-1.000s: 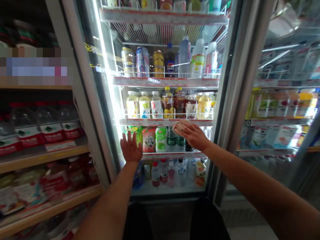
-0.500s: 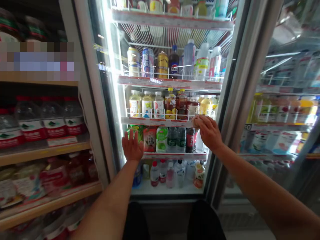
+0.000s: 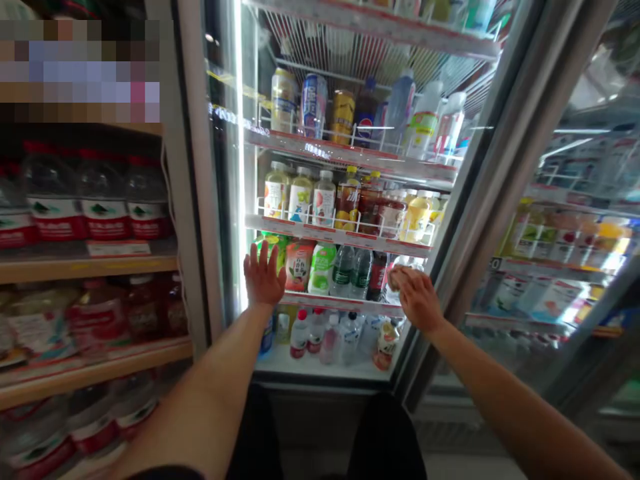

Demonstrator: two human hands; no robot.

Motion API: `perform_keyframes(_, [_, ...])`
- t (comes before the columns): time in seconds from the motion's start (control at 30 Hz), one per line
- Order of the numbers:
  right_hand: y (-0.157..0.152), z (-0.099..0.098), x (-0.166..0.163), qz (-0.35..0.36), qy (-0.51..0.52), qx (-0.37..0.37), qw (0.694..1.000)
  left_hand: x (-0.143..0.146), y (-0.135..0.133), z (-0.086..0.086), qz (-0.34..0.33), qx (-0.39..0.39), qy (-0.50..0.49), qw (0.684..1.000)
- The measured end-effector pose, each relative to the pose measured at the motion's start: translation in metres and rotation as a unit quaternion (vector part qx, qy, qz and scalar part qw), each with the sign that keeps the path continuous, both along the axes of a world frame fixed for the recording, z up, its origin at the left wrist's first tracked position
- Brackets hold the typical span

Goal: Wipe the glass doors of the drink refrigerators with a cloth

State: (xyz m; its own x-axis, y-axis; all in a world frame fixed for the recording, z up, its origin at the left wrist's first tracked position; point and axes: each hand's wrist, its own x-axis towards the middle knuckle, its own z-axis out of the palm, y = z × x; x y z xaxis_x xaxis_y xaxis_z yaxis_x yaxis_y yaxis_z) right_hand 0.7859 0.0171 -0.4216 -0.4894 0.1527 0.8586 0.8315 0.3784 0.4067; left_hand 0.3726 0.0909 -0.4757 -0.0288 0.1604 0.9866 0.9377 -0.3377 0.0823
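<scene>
I stand at a lit drinks fridge (image 3: pixel 220 200) with several shelves of bottles and cans. My left hand (image 3: pixel 263 277) is open, fingers spread flat against the glass front, over a green bottle (image 3: pixel 273 250) low on the left. My right hand (image 3: pixel 417 297) presses a small pale cloth (image 3: pixel 397 275) on the glass at the lower right, in front of a dark cola bottle (image 3: pixel 377 275) and water bottles (image 3: pixel 350 272). Its fingers are curled over the cloth.
A wooden shelf unit (image 3: pixel 90 267) on the left carries large water bottles (image 3: pixel 103 210) with red labels and packaged goods below. A second glass-fronted fridge (image 3: pixel 565 253) stands on the right behind a grey metal frame (image 3: pixel 495 167). The floor lies dark below.
My right hand slid with the cloth from mid-shelf to the right, then down to the lower right of the glass. My left hand stayed in place. The view shifted and tilted.
</scene>
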Motion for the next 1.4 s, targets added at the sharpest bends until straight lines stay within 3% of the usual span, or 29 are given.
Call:
perform_keyframes(0.1, [-0.002, -0.005, -0.01, 0.032, -0.045, -0.038, 0.998, 0.0, -0.001, 0.0, -0.005, -0.008, -0.003, 1.0])
perform_keyframes(0.27, [0.002, -0.013, -0.031, 0.036, 0.033, -0.024, 0.999, 0.001, -0.002, 0.001, -0.019, -0.019, -0.011, 1.0])
perform_keyframes(0.43, [0.002, -0.03, -0.062, 0.091, -0.114, -0.115, 0.983, 0.002, -0.002, 0.001, -0.021, -0.02, -0.019, 0.999])
perform_keyframes(0.63, [0.007, -0.018, -0.087, 0.075, -0.021, -0.085, 0.993, 0.002, -0.003, 0.0, -0.027, -0.03, -0.019, 0.999])
perform_keyframes(0.8, [0.007, -0.019, -0.103, 0.099, -0.123, -0.125, 0.979, 0.002, -0.003, 0.0, -0.017, -0.025, -0.014, 0.999])
perform_keyframes(1.0, [0.011, -0.009, -0.122, 0.079, -0.038, -0.095, 0.992, 0.002, -0.002, 0.0, -0.027, -0.043, -0.031, 0.998])
perform_keyframes(1.2, [0.011, -0.016, -0.145, 0.105, -0.158, -0.138, 0.972, 0.001, -0.001, -0.002, -0.038, -0.047, -0.032, 0.998])
perform_keyframes(1.4, [0.014, -0.011, -0.163, 0.092, -0.088, -0.119, 0.985, 0.001, -0.001, -0.002, -0.032, -0.035, -0.023, 0.999])
